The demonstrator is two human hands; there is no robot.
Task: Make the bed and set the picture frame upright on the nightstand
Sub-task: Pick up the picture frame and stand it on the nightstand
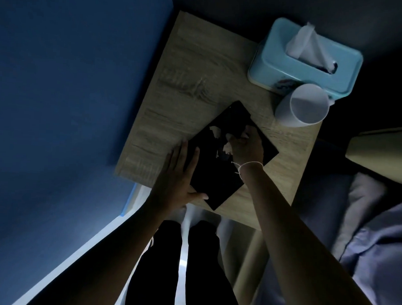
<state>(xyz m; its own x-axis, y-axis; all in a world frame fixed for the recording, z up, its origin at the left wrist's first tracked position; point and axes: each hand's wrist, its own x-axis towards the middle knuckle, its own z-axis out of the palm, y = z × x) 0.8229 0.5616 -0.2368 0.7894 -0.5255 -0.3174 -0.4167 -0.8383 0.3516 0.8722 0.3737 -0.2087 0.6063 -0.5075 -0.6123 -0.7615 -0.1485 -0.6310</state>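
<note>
The black picture frame [214, 176] lies flat, back side up, turned diagonally on the wooden nightstand [187, 82] near its front edge. My left hand [179, 176] lies along the frame's left edge with straight fingers and the thumb at its near corner. My right hand [245, 146] is on the frame's back, fingers curled and pinching something small and pale there; what it is I cannot tell. The bed [376, 240] with greyish-blue bedding shows at the right.
A light blue tissue box [314, 72] and a white cup [309, 108] stand at the nightstand's far right corner. A blue wall [59, 100] is close on the left. A lampshade-like beige shape [384, 146] juts in at the right. My legs stand before the nightstand.
</note>
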